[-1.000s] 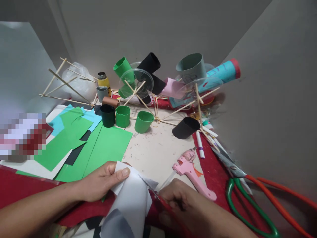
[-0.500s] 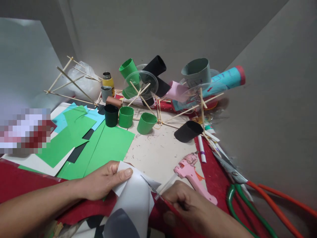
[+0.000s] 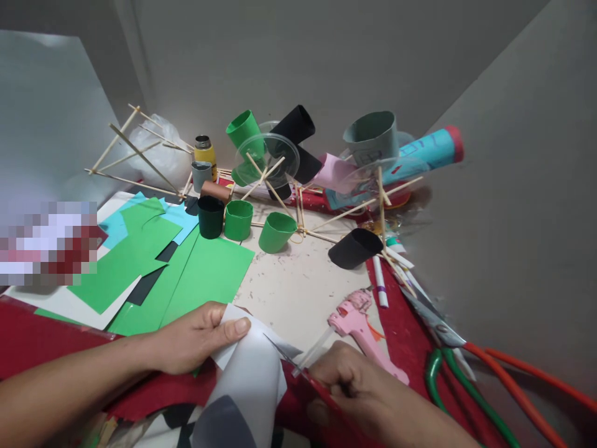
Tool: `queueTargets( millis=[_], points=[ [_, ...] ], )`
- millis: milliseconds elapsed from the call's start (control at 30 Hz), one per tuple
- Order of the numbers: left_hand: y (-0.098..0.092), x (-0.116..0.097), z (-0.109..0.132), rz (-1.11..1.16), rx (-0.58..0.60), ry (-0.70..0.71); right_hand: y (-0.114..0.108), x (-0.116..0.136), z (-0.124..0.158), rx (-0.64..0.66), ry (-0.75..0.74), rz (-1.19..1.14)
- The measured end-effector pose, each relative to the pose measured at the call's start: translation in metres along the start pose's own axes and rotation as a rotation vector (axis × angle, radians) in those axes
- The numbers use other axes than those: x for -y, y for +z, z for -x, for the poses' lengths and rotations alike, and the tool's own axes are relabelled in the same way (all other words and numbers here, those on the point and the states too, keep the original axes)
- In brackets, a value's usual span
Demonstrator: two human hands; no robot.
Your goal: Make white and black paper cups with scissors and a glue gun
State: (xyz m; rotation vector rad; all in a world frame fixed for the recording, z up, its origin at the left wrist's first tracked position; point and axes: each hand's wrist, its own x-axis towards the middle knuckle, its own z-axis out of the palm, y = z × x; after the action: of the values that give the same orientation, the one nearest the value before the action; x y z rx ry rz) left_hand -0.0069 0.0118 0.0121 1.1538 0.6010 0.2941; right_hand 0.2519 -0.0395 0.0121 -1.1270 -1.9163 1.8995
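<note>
My left hand (image 3: pixel 214 336) pinches a curled sheet of white paper (image 3: pixel 252 367), its thumb on top near the upper edge. The paper bends down toward me, with a dark grey patch at its lower end. In my right hand (image 3: pixel 359 386) are scissors with red handles (image 3: pixel 321 389). Their blades reach left into the paper's right edge, where a strip lies to the far side of the cut. Just beyond my right hand a pink glue gun (image 3: pixel 359 326) lies on the white board (image 3: pixel 298 286), a clear glue stick protruding from its rear.
Green paper sheets (image 3: pixel 209 280) lie at left. Green cups (image 3: pixel 277 232) and a black paper tube (image 3: pixel 356 247) stand beyond my hands, before a stick frame (image 3: pixel 265 174) with plastic discs. Large scissors with orange handles (image 3: pixel 513 373) and a green-handled tool (image 3: pixel 433 373) are at right.
Both hands stay nearly in place. The scissors and my right hand shift very slightly, and the cut edge of the paper moves a little. The view has barely moved.
</note>
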Motion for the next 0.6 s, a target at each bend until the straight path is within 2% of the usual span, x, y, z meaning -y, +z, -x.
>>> queueTargets(
  millis=[300, 600],
  points=[
    [0.0012, -0.0071, 0.0013, -0.039, 0.020, 0.014, 0.0038, -0.0069, 0.0032, -0.023, 0.069, 0.076],
    [0.0024, -0.0068, 0.0036, -0.032, -0.011, -0.011, 0.0045, -0.0032, 0.0022, -0.011, 0.029, 0.003]
  ],
)
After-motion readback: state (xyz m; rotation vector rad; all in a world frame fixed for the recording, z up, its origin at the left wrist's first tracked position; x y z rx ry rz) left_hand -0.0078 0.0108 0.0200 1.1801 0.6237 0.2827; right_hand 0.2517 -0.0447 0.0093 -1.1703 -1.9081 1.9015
